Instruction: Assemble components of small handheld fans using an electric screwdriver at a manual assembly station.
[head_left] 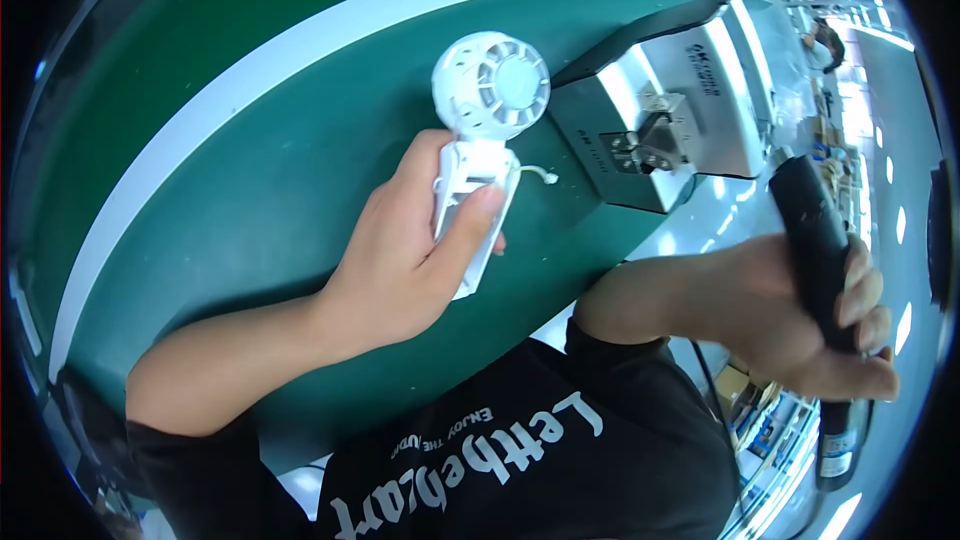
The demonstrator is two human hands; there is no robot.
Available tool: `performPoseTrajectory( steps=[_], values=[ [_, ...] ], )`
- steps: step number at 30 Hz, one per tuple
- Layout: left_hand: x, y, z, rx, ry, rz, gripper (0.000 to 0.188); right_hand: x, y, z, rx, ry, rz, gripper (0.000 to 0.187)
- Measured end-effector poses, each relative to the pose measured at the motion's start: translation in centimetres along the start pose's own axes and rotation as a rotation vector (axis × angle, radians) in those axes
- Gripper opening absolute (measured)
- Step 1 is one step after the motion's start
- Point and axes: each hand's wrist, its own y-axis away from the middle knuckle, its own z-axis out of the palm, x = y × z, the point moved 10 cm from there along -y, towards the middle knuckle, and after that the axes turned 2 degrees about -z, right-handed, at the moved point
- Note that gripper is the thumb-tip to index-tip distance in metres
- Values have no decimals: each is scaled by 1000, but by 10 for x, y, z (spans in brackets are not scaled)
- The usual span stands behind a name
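My left hand is closed around the handle of a white handheld fan, the thumb lying over the handle. The fan's round slotted head points away from me. Its handle looks uncovered on the upper side, showing a hollow interior, and a short white wire with a small plug sticks out to the right. At the right, off the table's edge, my right hand grips a black electric screwdriver. Its tip end is raised toward the metal screw feeder, apart from it; the rear end hangs below my hand.
The green tabletop carries a curved-looking white strip along its far side. The boxy screw feeder stands at the table's right edge. A black cable hangs beside my right arm. Shelves with boxes stand beyond, and a person is far off.
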Motion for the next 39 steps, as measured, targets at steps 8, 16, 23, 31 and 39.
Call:
performPoseTrajectory(
  steps=[8,16,23,31,39],
  values=[
    [5,-8,3,-1,-15,44,28,-2,-22,-11,-67,508,-229,28],
    [14,-8,4,-18,-12,23,27,13,-23,14,-234,69,256,23],
    [2,10,-5,-20,-43,28,27,35,12,31,-389,286,362,19],
    [5,-2,5,-48,-65,21,28,73,15,24,-339,372,542,22],
    [1,0,-1,2,1,43,30,35,36,34,-149,-310,660,22]
  ],
)
